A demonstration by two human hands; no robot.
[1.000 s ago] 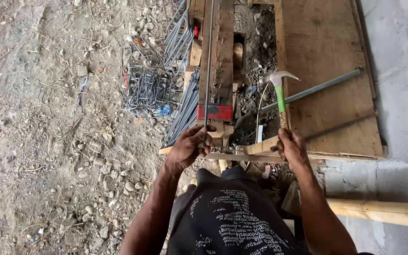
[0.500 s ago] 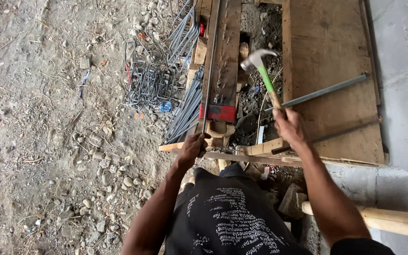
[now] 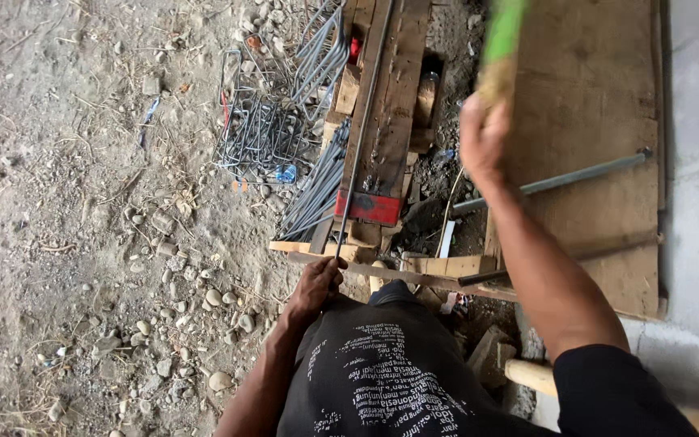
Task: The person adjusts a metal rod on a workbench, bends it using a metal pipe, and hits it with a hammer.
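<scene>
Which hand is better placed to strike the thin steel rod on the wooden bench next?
The right hand, I judge. It is raised above the wooden bench with its grip closed on the green-handled hammer. The left hand is low, holding the near end of the thin steel rod.

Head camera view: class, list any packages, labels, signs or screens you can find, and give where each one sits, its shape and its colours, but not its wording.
Printed panel: on the dark shirt at the bottom centre, a block of white lettering.
Small blue item: on the ground beside the bent wire pieces, too small to tell whether it is a package.
No signs or screens in view.
</scene>
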